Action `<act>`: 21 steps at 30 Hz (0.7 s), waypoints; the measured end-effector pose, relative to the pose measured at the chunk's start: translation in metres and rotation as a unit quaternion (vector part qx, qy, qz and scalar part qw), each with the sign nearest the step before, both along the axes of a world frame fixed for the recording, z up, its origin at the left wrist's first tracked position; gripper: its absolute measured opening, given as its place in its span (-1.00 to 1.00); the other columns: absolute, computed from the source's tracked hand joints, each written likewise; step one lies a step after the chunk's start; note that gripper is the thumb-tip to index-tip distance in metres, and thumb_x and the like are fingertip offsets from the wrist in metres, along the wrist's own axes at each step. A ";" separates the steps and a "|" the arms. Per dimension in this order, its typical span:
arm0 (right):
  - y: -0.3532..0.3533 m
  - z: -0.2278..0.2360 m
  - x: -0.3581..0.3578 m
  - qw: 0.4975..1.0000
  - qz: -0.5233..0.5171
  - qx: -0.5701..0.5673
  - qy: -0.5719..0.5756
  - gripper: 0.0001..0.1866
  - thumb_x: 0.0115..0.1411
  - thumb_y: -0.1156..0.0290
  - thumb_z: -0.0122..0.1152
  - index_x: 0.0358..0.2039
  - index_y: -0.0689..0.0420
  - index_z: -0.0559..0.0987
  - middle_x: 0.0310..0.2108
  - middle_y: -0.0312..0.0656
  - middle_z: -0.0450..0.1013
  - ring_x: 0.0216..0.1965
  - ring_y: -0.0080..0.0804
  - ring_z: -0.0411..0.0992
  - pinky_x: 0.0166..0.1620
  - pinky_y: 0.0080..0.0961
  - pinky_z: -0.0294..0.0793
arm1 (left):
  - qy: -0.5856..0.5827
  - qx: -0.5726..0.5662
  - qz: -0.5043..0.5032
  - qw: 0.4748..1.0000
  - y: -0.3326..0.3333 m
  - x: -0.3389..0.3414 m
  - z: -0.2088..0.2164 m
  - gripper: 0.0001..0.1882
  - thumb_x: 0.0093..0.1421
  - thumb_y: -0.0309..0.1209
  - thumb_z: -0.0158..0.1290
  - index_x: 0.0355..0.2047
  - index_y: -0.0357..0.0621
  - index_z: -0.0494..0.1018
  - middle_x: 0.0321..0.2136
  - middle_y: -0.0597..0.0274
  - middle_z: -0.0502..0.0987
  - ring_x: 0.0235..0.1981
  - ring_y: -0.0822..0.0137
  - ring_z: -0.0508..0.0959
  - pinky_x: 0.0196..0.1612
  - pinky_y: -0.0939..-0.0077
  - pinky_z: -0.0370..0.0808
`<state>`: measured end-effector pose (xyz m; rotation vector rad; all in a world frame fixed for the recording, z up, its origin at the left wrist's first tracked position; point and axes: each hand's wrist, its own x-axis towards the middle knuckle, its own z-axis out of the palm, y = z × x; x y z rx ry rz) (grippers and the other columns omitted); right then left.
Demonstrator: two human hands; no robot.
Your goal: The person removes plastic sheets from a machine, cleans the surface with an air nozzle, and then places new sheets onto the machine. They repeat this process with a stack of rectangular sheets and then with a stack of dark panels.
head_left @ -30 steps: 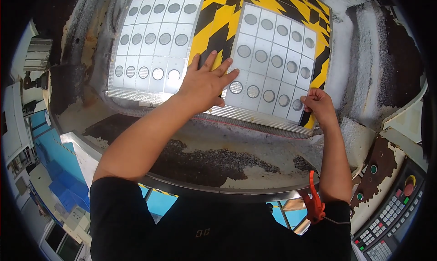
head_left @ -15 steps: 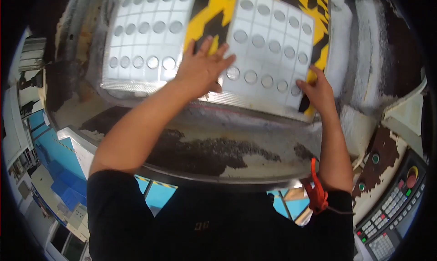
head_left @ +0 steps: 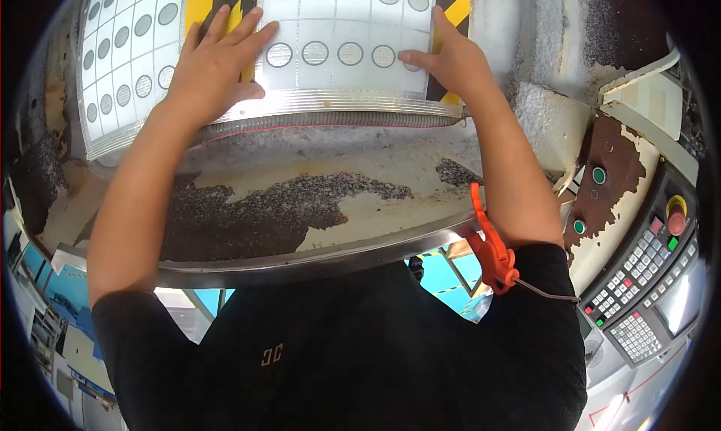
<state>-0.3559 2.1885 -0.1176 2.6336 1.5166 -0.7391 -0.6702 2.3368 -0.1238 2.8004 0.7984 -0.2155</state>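
A white sheet [head_left: 323, 73] printed with rows of grey circles lies flat over a yellow-and-black striped surface [head_left: 457, 9]. My left hand [head_left: 210, 74] rests with fingers spread at the sheet's left edge, its fingertips over the striped band. At the right edge is my right hand [head_left: 460, 59], thumb on the sheet near the end circle of the lower row and index finger stretched along the border. Its other fingers are mostly hidden. A second circle-printed sheet [head_left: 154, 55] lies left of my left hand.
A metal strip [head_left: 345, 103] and a ribbed hose [head_left: 360, 120] run along the near edge. An orange air blow gun [head_left: 492, 254] hangs by my right arm. Right of it are green buttons [head_left: 598, 176] and a control panel [head_left: 638, 269] with a red knob [head_left: 677, 219].
The whole view has shifted and turned, so sheets and hands appear higher and farther left. Both hands keep about the same places on the right-hand sheet's edges.
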 end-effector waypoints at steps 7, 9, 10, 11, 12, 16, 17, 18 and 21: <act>-0.001 -0.005 0.004 1.000 0.002 -0.008 0.004 0.11 -0.09 -0.12 0.45 0.35 0.17 0.13 -0.08 0.14 0.51 -0.04 -0.01 0.51 0.00 -0.28 0.47 | 0.005 0.008 -0.006 1.000 -0.001 0.000 0.000 -0.10 -0.08 -0.22 0.34 0.29 0.31 0.20 0.36 0.39 0.12 0.39 0.03 0.04 0.35 -0.09 0.04; -0.001 -0.006 0.004 1.000 0.008 -0.010 0.000 0.12 -0.09 -0.15 0.43 0.35 0.16 0.12 -0.09 0.13 0.52 -0.05 0.00 0.52 -0.02 -0.26 0.48 | 0.006 0.007 -0.005 1.000 -0.001 0.000 0.001 -0.10 -0.07 -0.22 0.34 0.30 0.31 0.20 0.37 0.40 0.11 0.39 0.02 0.04 0.35 -0.09 0.04; -0.001 -0.006 0.003 1.000 0.005 -0.005 0.003 0.13 -0.09 -0.15 0.44 0.35 0.16 0.11 -0.09 0.13 0.52 -0.06 -0.01 0.52 -0.03 -0.26 0.48 | 0.007 0.007 -0.005 1.000 0.000 0.000 0.000 -0.10 -0.07 -0.22 0.34 0.30 0.31 0.20 0.37 0.40 0.11 0.39 0.02 0.04 0.35 -0.09 0.04; -0.001 -0.006 0.003 1.000 0.002 0.000 0.005 0.13 -0.09 -0.15 0.44 0.35 0.15 0.11 -0.10 0.12 0.52 -0.06 -0.01 0.52 -0.03 -0.26 0.49 | 0.006 0.006 -0.004 1.000 0.000 0.000 0.000 -0.10 -0.07 -0.22 0.33 0.30 0.32 0.19 0.37 0.39 0.11 0.39 0.03 0.03 0.36 -0.09 0.03; -0.001 -0.006 0.003 1.000 0.003 0.000 0.005 0.13 -0.09 -0.15 0.44 0.35 0.15 0.11 -0.10 0.12 0.52 -0.06 -0.01 0.52 -0.03 -0.26 0.49 | 0.005 0.004 -0.004 1.000 0.000 -0.001 -0.001 -0.10 -0.07 -0.22 0.33 0.30 0.32 0.19 0.37 0.39 0.10 0.39 0.03 0.03 0.36 -0.09 0.03; -0.005 -0.009 0.009 1.000 0.011 0.017 0.012 0.11 -0.11 -0.13 0.46 0.35 0.13 0.15 -0.11 0.13 0.53 -0.07 0.00 0.53 -0.03 -0.28 0.49 | 0.006 0.000 -0.002 1.000 0.000 -0.001 0.000 -0.10 -0.06 -0.23 0.33 0.30 0.33 0.19 0.37 0.40 0.10 0.39 0.03 0.02 0.37 -0.08 0.01; -0.006 -0.010 0.013 0.999 0.015 0.029 0.021 0.09 -0.12 -0.12 0.46 0.34 0.10 0.18 -0.12 0.14 0.53 -0.08 0.00 0.53 -0.03 -0.29 0.49 | 0.005 -0.003 0.000 1.000 0.000 -0.002 -0.001 -0.11 -0.06 -0.23 0.33 0.30 0.34 0.19 0.37 0.40 0.09 0.40 0.03 0.01 0.37 -0.08 0.01; -0.006 -0.010 0.017 0.999 0.016 0.028 0.021 0.09 -0.12 -0.12 0.46 0.34 0.10 0.18 -0.12 0.14 0.53 -0.08 0.00 0.53 -0.03 -0.29 0.49 | 0.004 -0.007 0.001 1.000 0.000 -0.003 -0.001 -0.11 -0.06 -0.23 0.32 0.30 0.34 0.19 0.37 0.40 0.09 0.40 0.03 0.01 0.37 -0.08 0.00; -0.013 -0.011 0.028 0.996 0.005 0.040 0.082 0.00 -0.08 0.01 0.50 0.34 0.01 0.23 -0.30 -0.02 0.56 -0.26 -0.27 0.55 -0.14 -0.44 0.49 | 0.008 0.004 -0.004 1.000 0.000 0.000 -0.001 -0.12 -0.05 -0.23 0.32 0.30 0.34 0.19 0.38 0.42 0.08 0.40 0.03 0.00 0.37 -0.08 -0.01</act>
